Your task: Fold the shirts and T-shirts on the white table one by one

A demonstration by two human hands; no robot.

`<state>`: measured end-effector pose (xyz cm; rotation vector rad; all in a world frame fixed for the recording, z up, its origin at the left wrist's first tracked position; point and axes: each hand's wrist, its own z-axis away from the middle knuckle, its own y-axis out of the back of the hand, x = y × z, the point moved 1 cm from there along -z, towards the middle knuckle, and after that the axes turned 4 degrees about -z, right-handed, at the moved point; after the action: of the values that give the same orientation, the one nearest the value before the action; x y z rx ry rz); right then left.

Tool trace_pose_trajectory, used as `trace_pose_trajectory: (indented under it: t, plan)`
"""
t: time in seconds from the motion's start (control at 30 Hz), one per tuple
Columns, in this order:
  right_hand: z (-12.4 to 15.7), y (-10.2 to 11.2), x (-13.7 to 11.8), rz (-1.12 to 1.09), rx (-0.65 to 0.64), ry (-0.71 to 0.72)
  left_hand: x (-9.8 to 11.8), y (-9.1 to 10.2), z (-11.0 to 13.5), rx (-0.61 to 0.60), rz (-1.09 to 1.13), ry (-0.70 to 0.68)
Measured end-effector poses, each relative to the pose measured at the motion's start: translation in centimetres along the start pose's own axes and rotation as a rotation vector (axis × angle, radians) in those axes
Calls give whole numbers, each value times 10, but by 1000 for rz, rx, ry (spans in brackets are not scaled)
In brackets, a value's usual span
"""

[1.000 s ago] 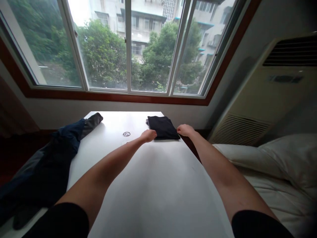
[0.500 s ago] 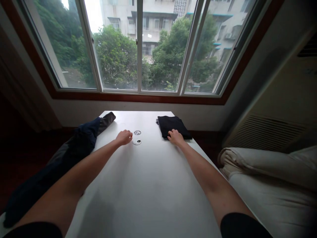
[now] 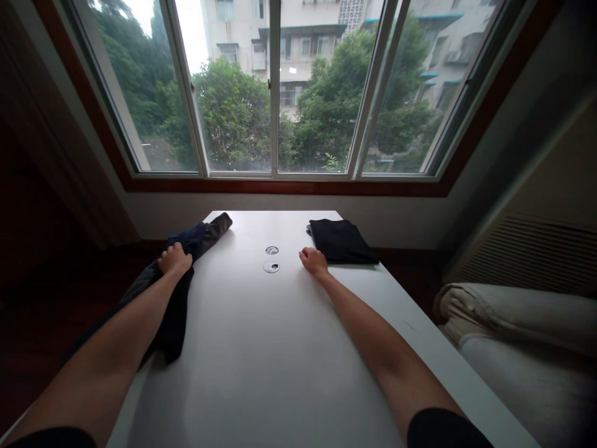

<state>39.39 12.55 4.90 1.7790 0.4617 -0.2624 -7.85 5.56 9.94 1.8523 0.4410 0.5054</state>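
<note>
At the table's left edge, my left hand (image 3: pixel 175 259) has its fingers closed on a heap of dark clothes (image 3: pixel 190 235). The heap is navy, grey and black, hangs over the edge, and its grey end (image 3: pixel 217 229) lies on the white table (image 3: pixel 261 348). My right hand (image 3: pixel 314 261) is over the table with its fingers curled in and nothing seen in them. Just to the right of that hand, a folded black garment (image 3: pixel 345 241) lies flat near the far right corner.
Two round fittings (image 3: pixel 271 267) are set in the tabletop between my hands. A large window (image 3: pixel 275 112) is beyond the table's far end. On the right stands a pale padded piece of furniture (image 3: pixel 522 317).
My left hand has moved left from beside the round fittings onto the clothes heap and closed on it. My right hand has come off the folded black garment, moving left, its fingers curled.
</note>
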Motion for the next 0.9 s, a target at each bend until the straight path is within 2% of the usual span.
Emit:
trace_pose_trajectory:
  t: [0.1, 0.17, 0.27, 0.4, 0.5, 0.6, 0.67, 0.77, 0.83, 0.9]
  plan:
    - [4, -13, -17, -98, -30, 23, 12, 16, 4, 119, 30, -76]
    - [7, -20, -23, -173, -50, 43, 27, 28, 13, 208, 14, -188]
    - [12, -26, -28, -288, -79, 92, 57, 44, 33, 227, 27, -395]
    - [20, -29, -31, -472, -127, 150, 99, 53, 76, 102, 223, -496]
    - [26, -28, -38, -676, -221, 148, 126, 50, 120, -1, 433, -622]
    - [32, -27, -46, -779, -265, 80, 139, 36, 162, -278, 595, -889]
    - [37, -27, -50, -698, -206, 62, 139, 25, 179, -490, 661, -1069]
    - [45, -30, -54, -499, -104, 76, 130, 11, 181, -675, 703, -1181]
    - [50, -35, -57, -409, -117, 100, 123, 5, 171, -689, 675, -1145]
    - [53, -40, -60, -350, -181, 143, 116, 1, 154, -626, 549, -1051]
